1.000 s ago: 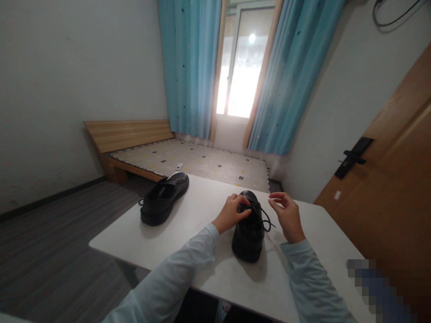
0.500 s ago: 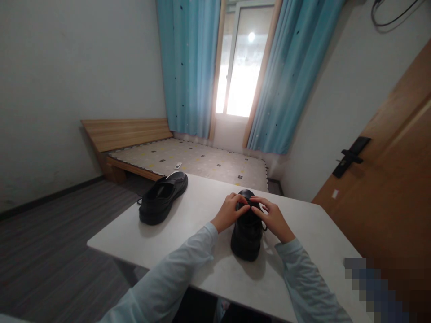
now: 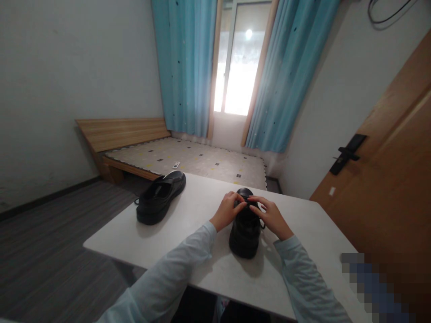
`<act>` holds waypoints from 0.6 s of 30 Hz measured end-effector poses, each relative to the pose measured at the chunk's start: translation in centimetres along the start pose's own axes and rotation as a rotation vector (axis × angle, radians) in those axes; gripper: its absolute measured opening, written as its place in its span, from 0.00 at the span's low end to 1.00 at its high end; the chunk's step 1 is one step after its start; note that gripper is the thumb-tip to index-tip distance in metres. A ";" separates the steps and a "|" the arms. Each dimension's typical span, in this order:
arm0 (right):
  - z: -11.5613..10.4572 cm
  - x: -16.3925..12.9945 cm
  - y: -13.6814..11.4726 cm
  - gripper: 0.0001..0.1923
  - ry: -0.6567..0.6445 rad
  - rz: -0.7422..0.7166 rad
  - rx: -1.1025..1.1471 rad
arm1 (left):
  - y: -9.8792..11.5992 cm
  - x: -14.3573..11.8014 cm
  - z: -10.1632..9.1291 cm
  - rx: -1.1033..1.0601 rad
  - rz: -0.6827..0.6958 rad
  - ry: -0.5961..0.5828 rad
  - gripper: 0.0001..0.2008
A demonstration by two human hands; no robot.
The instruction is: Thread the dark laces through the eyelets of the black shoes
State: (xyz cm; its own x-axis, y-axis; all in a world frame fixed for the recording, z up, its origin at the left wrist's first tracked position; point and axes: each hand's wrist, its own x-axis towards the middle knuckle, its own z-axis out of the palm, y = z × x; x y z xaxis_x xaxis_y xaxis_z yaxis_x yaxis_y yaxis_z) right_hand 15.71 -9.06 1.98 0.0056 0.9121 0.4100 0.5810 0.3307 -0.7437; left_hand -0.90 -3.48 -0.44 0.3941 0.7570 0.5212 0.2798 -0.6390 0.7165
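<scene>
I've got both hands on the near shoe: left hand and right hand pinching its laces; uneven tugging could slip them or skid the shoe.

The laces on the near shoe are covered by both hands, so their state cannot be told. A pixelated block hides the bench's near right corner. The bench's near edge is hidden behind the sleeves. A small object on the bed is too small to identify.
</scene>
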 end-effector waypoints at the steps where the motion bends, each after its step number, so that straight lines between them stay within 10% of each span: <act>1: 0.0 0.0 0.0 0.14 0.001 0.003 -0.002 | 0.1 0.0 0.0 0.011 0.011 0.007 0.05; 18: 0.0 0.1 0.4 0.15 -0.046 0.037 0.002 | 0.5 0.2 0.0 -0.130 -0.045 -0.036 0.03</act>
State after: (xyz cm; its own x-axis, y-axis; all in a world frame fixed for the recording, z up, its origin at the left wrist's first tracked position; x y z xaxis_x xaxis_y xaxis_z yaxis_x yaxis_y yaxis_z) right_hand 15.93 -8.79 1.69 -0.0106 0.9338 0.3577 0.5792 0.2974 -0.7590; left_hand -0.71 -3.67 0.04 0.4157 0.7773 0.4721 0.1826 -0.5799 0.7940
